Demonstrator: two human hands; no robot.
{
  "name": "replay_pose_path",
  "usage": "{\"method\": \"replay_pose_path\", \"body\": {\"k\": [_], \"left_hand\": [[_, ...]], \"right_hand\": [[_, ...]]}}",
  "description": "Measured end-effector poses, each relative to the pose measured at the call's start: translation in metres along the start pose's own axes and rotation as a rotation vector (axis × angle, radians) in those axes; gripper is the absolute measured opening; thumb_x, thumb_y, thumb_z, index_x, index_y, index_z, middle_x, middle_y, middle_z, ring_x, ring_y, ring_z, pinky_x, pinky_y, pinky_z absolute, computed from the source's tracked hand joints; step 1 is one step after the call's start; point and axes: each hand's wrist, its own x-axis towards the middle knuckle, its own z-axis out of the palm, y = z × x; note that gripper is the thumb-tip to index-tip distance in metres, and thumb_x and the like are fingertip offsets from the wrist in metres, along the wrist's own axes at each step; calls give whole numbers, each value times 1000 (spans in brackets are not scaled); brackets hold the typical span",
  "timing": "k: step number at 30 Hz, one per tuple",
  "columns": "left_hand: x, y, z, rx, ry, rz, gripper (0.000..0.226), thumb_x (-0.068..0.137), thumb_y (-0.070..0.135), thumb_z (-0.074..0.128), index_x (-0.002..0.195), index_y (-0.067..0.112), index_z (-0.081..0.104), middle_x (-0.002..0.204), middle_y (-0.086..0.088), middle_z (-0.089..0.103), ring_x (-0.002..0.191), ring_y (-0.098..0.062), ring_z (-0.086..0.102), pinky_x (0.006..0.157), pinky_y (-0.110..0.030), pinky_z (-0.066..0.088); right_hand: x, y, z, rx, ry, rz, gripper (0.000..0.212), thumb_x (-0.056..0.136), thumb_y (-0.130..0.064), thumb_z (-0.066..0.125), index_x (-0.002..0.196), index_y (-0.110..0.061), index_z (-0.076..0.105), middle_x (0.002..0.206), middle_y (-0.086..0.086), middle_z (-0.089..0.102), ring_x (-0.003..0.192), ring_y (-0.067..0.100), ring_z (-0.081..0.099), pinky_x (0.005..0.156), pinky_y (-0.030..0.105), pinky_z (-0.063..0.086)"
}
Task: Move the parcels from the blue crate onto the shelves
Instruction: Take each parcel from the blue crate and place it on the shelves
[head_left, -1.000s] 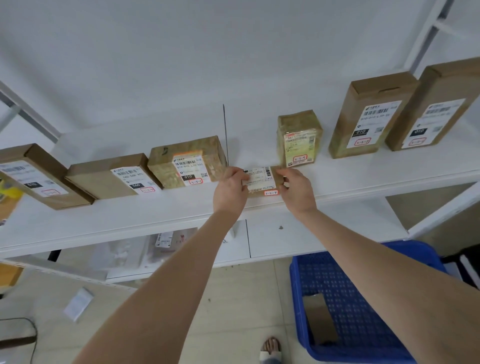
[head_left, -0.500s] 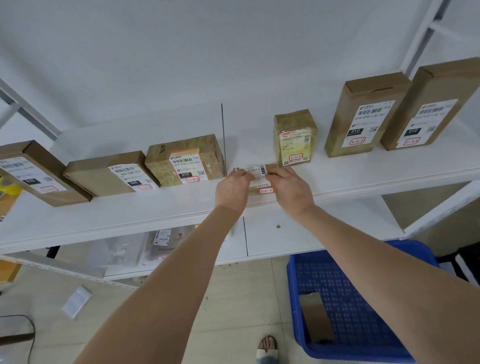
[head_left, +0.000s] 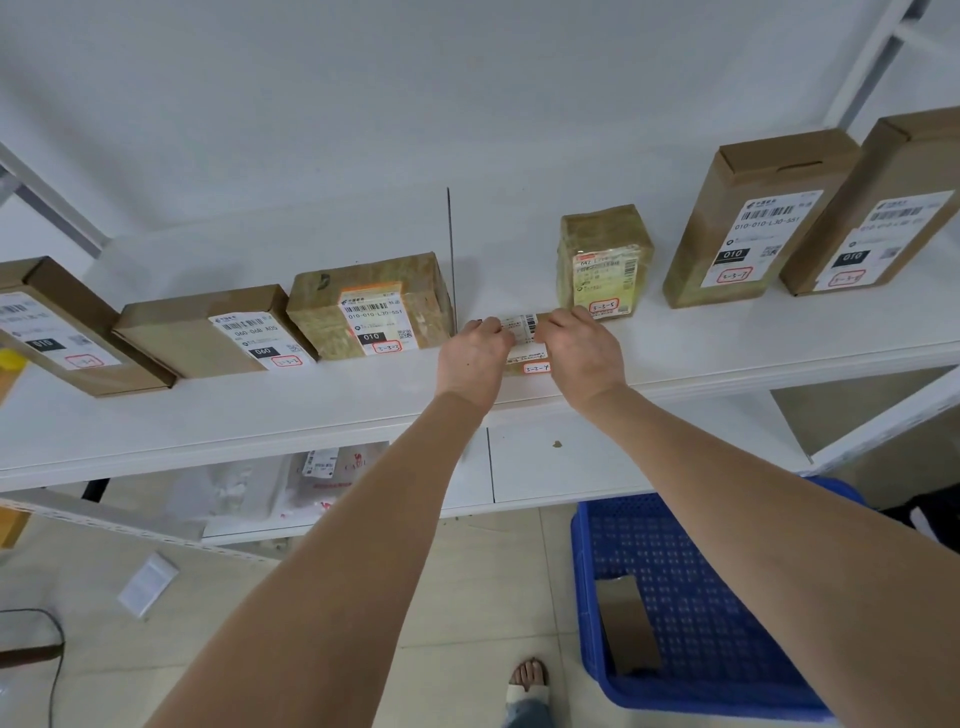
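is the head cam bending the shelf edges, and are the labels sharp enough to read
Head view: wide-angle distortion bows the shelf edge and splays the uprights. Lighting is soft and even, with no glare. Larger print on the taped parcel reads clearly. The small parcel between the left hand and right hand is too small to read.

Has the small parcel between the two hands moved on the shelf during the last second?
Yes. The small parcel has been pushed deeper onto the shelf, closer to the upright taped parcel behind it.

A plain white painted wall (head_left: 363, 93) stands behind the white metal shelving frame (head_left: 878, 57). Below, the floor of pale beige glossy tiles (head_left: 467, 597) reflects soft, even light.
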Motion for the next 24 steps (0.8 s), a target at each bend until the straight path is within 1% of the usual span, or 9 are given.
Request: {"method": "replay_pose_path", "body": {"k": [3,6,7,9,10,11,13,18,24], "left_hand": [[4,-6,4,-36,23,2,43,24,-12,81,56,14,70,55,-1,57,47,-22,57,33,-18,42],[8,-8,4,-26,31,-34,42,28,-13,82,60,13,72,60,-2,61,54,-23,61,35,-21,44],[10,-9,4,-23,8,-50,40,35,-14,80,65,12,73,66,-4,64,60,-24,63,38,-23,46],[14,-10,3,-67,-66,-74,36,64,-15,68,92,7,73,92,-9,66,89,-28,62,58,-33,53],[16,-11,3,-66,-105,-79,38,74,-14,58,104,6,70,104,-11,63,101,-29,57,69,-38,54],[18,-12,3,-66,-123,-78,39,79,-13,53,110,6,67,111,-12,61,107,-30,54,76,-40,53],[23,-15,3,-48,-139,-82,40,81,-12,51,115,5,65,115,-12,59,110,-30,52,82,-41,52],[33,-20,5,-25,-162,-64,43,81,-13,51,118,6,61,120,-11,54,114,-28,47,87,-37,50],[46,-26,7,-30,-166,-71,40,85,-12,45,119,5,59,124,-11,51,118,-27,44,93,-34,46]], "right_hand": [[6,-3,-1,-25,-61,37,32,85,9,51,110,-7,63,116,7,59,115,27,46,78,37,44],[11,-5,1,-45,-89,61,33,86,6,49,114,-8,61,121,5,56,119,25,43,80,37,45],[12,-6,1,-47,-98,67,34,87,6,48,115,-8,60,122,5,55,120,25,42,79,37,46],[16,-7,3,-51,-113,82,35,87,7,48,117,-7,60,123,5,55,122,24,42,78,36,46],[17,-7,3,-54,-117,88,36,86,7,48,117,-7,59,124,5,54,122,24,41,77,36,47],[19,-7,4,-56,-119,91,36,86,8,48,117,-7,59,125,5,53,123,25,41,77,36,47],[22,-8,6,-58,-126,94,37,86,8,48,117,-6,58,126,6,52,123,25,40,77,36,47],[31,-10,11,-70,-136,103,38,87,7,47,121,-7,57,133,4,49,125,24,40,77,35,47],[40,-12,16,-44,-122,104,39,90,3,48,128,-7,51,141,4,43,130,22,38,89,33,45]]}}
